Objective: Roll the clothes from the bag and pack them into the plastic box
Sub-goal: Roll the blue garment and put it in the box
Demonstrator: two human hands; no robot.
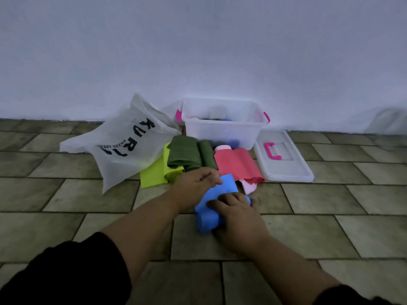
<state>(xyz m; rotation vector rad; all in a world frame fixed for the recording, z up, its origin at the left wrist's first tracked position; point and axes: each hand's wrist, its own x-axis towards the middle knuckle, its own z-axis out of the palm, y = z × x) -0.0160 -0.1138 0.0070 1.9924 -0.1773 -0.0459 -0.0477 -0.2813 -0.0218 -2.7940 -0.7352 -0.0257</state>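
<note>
Down on the tiled floor (66, 227), a person works a blue cloth (223, 189) that is partly rolled, its thick rolled end nearest the camera and a flat flap lying beyond. The right hand (240, 216) lies over the roll with its fingers curled round it, gripping it. The left hand (197, 183) rests on the flat flap with its fingers bent; the blur hides whether they pinch the cloth or only press on it.

Just past the blue cloth lie the other clothes: two dark green rolls (185, 154) side by side, a yellow-green cloth (152, 176) partly under them, a coral-red cloth (237, 164) spread flat, and a pale pink piece (248, 187) sticking out from beneath it.

The clear plastic box (222, 133) with pink latches stands open against the white wall (198, 51), behind the clothes, with some dim fabric inside. Its lid (293, 170), with a pink handle (273, 151), lies flat on the floor to the right of the box. The white bag (123, 146), printed with black letters, slumps to the box's left, touching the yellow-green cloth.
</note>
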